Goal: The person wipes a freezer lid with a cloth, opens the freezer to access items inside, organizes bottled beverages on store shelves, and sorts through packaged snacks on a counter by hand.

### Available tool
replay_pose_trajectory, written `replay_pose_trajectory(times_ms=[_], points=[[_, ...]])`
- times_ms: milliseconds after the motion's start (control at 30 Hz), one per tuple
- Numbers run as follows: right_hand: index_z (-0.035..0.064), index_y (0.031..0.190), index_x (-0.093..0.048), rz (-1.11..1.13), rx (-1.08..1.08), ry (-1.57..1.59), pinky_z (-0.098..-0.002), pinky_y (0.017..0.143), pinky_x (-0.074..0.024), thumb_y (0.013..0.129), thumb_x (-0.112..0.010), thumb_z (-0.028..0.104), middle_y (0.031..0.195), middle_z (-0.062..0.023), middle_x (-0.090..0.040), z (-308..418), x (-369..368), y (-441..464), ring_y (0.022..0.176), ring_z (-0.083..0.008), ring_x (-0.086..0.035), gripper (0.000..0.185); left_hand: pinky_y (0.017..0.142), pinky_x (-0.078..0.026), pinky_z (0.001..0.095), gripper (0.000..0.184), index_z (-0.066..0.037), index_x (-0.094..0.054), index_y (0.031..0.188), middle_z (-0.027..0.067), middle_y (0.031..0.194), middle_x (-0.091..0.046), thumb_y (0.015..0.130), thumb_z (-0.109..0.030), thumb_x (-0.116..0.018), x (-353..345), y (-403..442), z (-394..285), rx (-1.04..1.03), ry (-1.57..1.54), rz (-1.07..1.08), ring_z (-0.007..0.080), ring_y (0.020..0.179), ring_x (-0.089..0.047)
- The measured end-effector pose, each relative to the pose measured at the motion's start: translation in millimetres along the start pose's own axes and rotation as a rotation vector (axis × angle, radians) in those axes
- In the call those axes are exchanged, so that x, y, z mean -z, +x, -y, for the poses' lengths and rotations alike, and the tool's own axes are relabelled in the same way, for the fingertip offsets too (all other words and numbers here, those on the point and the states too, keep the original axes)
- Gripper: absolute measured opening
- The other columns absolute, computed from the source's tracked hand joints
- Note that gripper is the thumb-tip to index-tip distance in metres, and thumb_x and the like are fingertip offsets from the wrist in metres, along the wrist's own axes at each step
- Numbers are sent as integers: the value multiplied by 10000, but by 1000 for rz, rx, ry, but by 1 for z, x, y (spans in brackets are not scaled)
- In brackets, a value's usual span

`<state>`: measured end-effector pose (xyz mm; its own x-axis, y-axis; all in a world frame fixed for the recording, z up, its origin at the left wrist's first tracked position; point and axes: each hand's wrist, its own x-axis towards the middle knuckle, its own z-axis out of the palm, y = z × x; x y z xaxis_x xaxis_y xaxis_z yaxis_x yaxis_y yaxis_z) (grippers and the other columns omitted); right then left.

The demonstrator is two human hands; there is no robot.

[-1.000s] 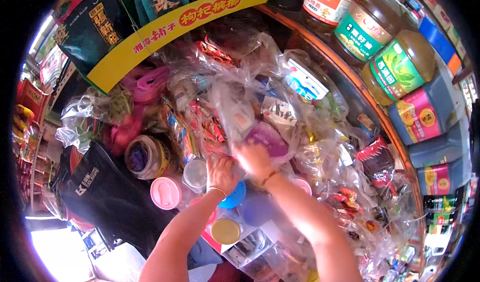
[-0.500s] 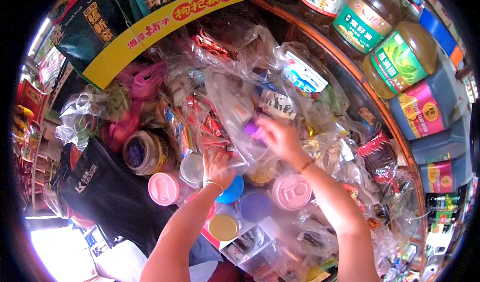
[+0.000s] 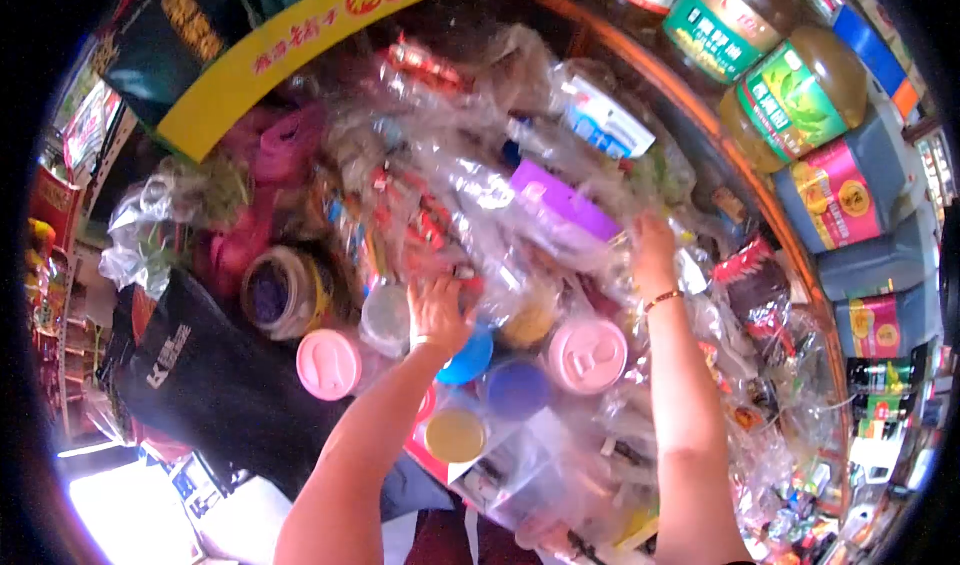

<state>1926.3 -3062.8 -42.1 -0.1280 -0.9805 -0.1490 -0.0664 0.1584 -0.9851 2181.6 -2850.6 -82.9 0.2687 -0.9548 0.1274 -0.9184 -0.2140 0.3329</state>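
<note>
My left hand (image 3: 437, 310) lies on the clear plastic over red-wrapped packets (image 3: 425, 220), its fingers spread. A round clear lid (image 3: 386, 314) is beside it, and a blue lid (image 3: 466, 353) sits just below. Further right, my right hand (image 3: 655, 252) is curled at the edge of a crumpled clear plastic bag (image 3: 480, 190), which it seems to grip; motion blurs the fingertips. Just left of these fingers, a long purple pack (image 3: 563, 203) slants among the plastic. A white and blue pack (image 3: 607, 120) lies beyond it.
Near me stand jars with pink lids (image 3: 588, 356), a dark blue lid (image 3: 516, 389) and a gold lid (image 3: 455, 435). A black bag (image 3: 210, 375) hangs at left. Large oil bottles (image 3: 795, 100) line the right edge behind an orange-brown rim (image 3: 690, 85). A yellow sign strip (image 3: 270, 60) crosses the top left.
My right hand has moved right, away from the middle of the pile. More of the purple pack shows now, further right than before. My left hand stays about where it was.
</note>
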Motion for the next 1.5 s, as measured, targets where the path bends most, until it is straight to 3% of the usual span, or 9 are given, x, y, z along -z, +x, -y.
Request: replay_pose_trajectory(times_ms=[267, 467, 567, 767, 900, 1000, 1133, 1433, 1500], points=[[30, 1004, -580, -46, 4, -151, -218, 690, -426, 928, -530, 200, 884, -39, -617, -5, 42, -179, 793, -87, -540, 193, 1090, -127, 517, 381, -136, -609, 1108, 135, 1248, -522, 803, -355, -546, -6, 2, 7, 50, -85, 81, 285, 1256, -385], [75, 930, -593, 132, -170, 45, -149, 406, -252, 918, -560, 278, 773, 55, -562, 21, 85, -288, 543, 8, -431, 206, 929, -406, 409, 280, -57, -578, 1095, 173, 1112, -556, 845, -179, -555, 52, -73, 46, 40, -814, -140, 356, 1090, -495], [83, 967, -573, -13, -247, -56, -147, 430, -294, 914, -565, 255, 793, 34, -564, 35, 108, -342, 561, -10, -443, 180, 809, -464, 273, 237, -4, -579, 1077, 107, 1047, -611, 856, -88, -571, 55, -201, 106, 298, -893, -192, 191, 972, -592], [72, 858, -567, 141, -343, -38, -193, 378, -214, 928, -530, 332, 557, 60, -416, 12, 171, -432, 426, -19, -311, 272, 797, -461, 260, 134, -16, -613, 974, 92, 927, -632, 877, -92, -561, 113, -515, 144, 954, -611, -67, 145, 864, -594], [45, 868, -554, 169, -572, 216, -207, 355, -175, 953, -466, 359, 518, 70, -272, 31, 185, -481, 387, -26, -232, 337, 706, -491, 316, 129, -95, -629, 907, 45, 902, -642, 819, -153, -554, 92, -713, 171, 1374, -251, 756, 164, 839, -609], [50, 891, -551, 199, -545, 347, -209, 354, -164, 949, -466, 380, 518, 78, -264, 33, 202, -497, 382, -27, -207, 346, 619, -492, 344, 97, -128, -628, 812, -6, 806, -639, 795, -159, -539, 71, -789, 144, 1864, -974, 367, 162, 740, -619], [75, 857, -540, 267, -544, 423, -210, 362, -175, 945, -487, 354, 514, 81, -275, 33, 217, -502, 380, -30, -213, 298, 635, -499, 312, 176, -75, -645, 895, 38, 747, -645, 831, -201, -541, 60, -763, 79, 1271, -805, 320, 169, 685, -623], [109, 744, -525, 245, -648, 441, -224, 377, -175, 940, -496, 328, 495, 66, -293, 48, 254, -504, 379, -51, -213, 295, 723, -500, 344, 252, -29, -657, 933, 146, 832, -675, 822, -240, -574, 79, -621, 14, 1031, -750, 92, 256, 797, -657], [104, 746, -509, 257, -647, 437, -215, 369, -188, 945, -485, 338, 504, 67, -298, 50, 263, -507, 389, -44, -220, 308, 690, -490, 294, 282, -1, -644, 972, 98, 805, -669, 848, -239, -558, 75, -620, 13, 940, -638, 200, 154, 753, -630]])
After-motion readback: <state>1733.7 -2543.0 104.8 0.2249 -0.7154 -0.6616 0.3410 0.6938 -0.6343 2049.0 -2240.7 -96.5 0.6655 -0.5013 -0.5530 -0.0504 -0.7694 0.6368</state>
